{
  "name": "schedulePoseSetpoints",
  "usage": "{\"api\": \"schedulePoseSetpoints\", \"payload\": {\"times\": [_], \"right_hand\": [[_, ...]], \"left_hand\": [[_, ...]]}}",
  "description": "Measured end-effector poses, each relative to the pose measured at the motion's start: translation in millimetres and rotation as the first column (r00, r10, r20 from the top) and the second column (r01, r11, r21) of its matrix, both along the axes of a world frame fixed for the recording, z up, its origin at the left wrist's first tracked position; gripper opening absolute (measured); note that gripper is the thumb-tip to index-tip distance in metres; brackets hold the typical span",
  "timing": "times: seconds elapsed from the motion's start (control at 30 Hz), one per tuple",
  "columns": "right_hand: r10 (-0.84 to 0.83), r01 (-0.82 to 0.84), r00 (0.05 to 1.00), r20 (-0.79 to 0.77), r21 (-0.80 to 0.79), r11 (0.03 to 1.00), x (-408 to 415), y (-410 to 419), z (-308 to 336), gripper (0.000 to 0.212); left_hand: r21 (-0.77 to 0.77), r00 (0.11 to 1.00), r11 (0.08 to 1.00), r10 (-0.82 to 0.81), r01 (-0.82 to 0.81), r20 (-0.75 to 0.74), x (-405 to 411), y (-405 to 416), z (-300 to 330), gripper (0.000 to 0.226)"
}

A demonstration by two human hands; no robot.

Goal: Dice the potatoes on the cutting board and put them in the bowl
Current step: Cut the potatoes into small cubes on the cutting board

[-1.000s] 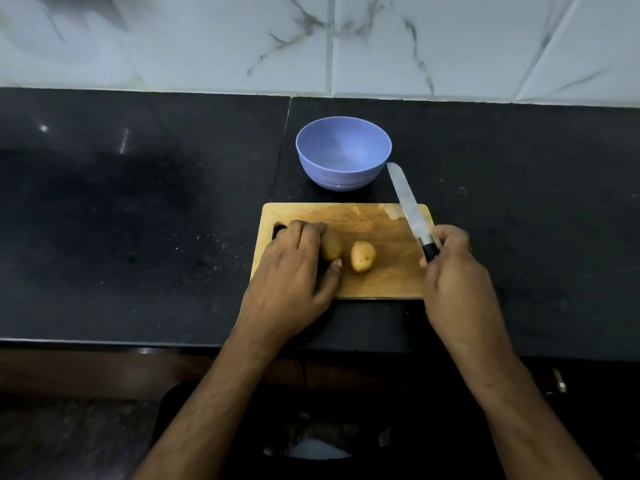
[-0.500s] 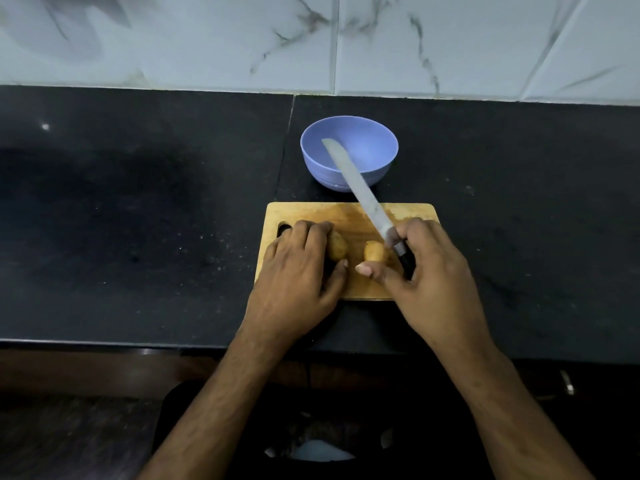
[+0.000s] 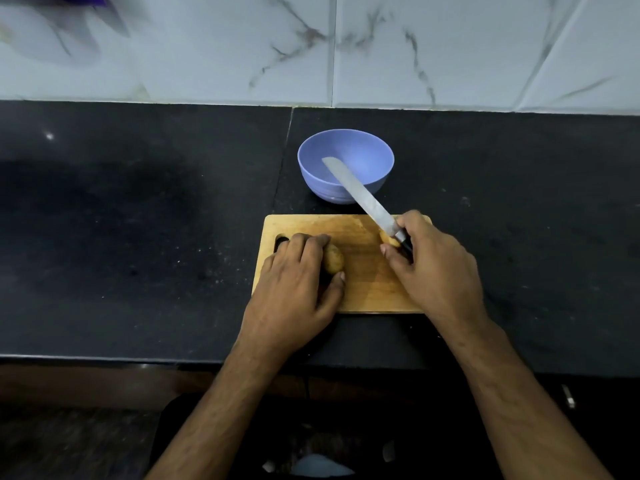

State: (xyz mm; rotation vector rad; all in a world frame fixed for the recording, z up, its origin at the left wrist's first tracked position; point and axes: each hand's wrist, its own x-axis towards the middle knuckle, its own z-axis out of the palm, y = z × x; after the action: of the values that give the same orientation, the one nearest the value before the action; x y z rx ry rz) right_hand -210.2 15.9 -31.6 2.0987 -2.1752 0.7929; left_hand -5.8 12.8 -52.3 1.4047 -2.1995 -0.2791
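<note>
**Two potatoes on the board, knife in the right hand**

A wooden board [image 3: 360, 271] lies on the black table [image 3: 138, 237], with a blue bowl [image 3: 313, 168] just behind it, near but apart from its far edge.

The left hand [image 3: 294, 289] rests over the board's left end, beside the handle slot. Its fingers curl over a whole potato [image 3: 334, 259], with the thumb tucked against the potato's near side, so this grip is clamped on the potato.

The right hand [image 3: 436, 268] is over the board's right side, its grip wrapped around the dark handle of a knife [image 3: 363, 199]. The blade slants up and to the left, its tip showing over the bowl's opening. A second potato [image 3: 388, 240] sits on the board at the right hand's fingertips, mostly hidden by the blade and fingers; whether the fingers touch it cannot be told.

Pale marbled tiles [image 3: 450, 46] rise behind the table.
</note>
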Motion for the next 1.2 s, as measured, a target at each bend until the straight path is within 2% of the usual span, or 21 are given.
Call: {"api": "schedulePoseSetpoints", "payload": {"times": [0.1, 0.17, 0.27, 0.33, 0.4, 0.57, 0.77, 0.83, 0.9, 0.97, 1.07, 1.2], "right_hand": [[0.027, -0.029, 0.999, -0.04, -0.063, 0.998, 1, 4, -5, 0.029], [0.05, -0.051, 0.999, -0.011, -0.101, 0.994, 2, 9, -3, 0.035], [0.087, -0.067, 0.99, 0.113, -0.164, 0.984, 8, 21, 4, 0.045], [0.115, -0.083, 0.962, 0.249, -0.137, 0.987, 14, 32, 8, 0.047], [0.134, -0.116, 0.943, 0.306, -0.077, 0.99, 22, 38, 9, 0.044], [0.154, -0.153, 0.943, 0.296, -0.026, 0.988, 31, 38, -1, 0.026], [0.109, -0.21, 0.853, 0.511, 0.144, 0.967, 22, 36, 5, 0.006], [0.08, -0.187, 0.884, 0.461, 0.189, 0.964, 24, 39, 4, 0.009], [0.052, -0.134, 0.931, 0.362, 0.205, 0.97, 28, 43, 3, 0.018], [0.07, -0.143, 0.943, 0.326, 0.208, 0.968, 32, 48, 5, 0.028], [0.113, -0.197, 0.93, 0.349, 0.214, 0.957, 36, 53, 10, 0.026], [0.112, -0.165, 0.971, 0.21, 0.259, 0.952, 41, 58, 13, 0.019]], "left_hand": [[-0.003, 1.0, 1.0, -0.001, 0.001, -0.011, 0, 0, 0, 0.05], [-0.001, 1.0, 1.0, 0.0, 0.0, -0.018, 0, 0, 0, 0.05], [-0.005, 0.999, 1.0, 0.004, -0.004, -0.039, 0, 1, -1, 0.053], [-0.002, 0.998, 1.0, 0.01, -0.01, -0.061, 0, 0, -1, 0.055], [0.013, 0.996, 1.0, 0.012, -0.011, -0.091, 0, -1, -2, 0.057], [0.048, 0.995, 0.999, -0.014, 0.019, -0.102, 1, 1, 2, 0.056], [0.059, 0.987, 0.998, -0.017, 0.027, -0.161, 5, -2, 3, 0.056], [0.072, 0.972, 0.997, 0.032, -0.016, -0.232, 6, -3, 3, 0.059], [0.083, 0.957, 0.996, 0.046, -0.023, -0.287, 7, -4, 3, 0.057], [0.097, 0.936, 0.995, 0.045, -0.012, -0.349, 9, -5, 2, 0.053], [0.126, 0.909, 0.992, 0.051, 0.002, -0.414, 11, -6, 2, 0.049], [0.084, 0.9, 0.996, 0.062, -0.028, -0.432, 10, -7, 3, 0.04]]}}
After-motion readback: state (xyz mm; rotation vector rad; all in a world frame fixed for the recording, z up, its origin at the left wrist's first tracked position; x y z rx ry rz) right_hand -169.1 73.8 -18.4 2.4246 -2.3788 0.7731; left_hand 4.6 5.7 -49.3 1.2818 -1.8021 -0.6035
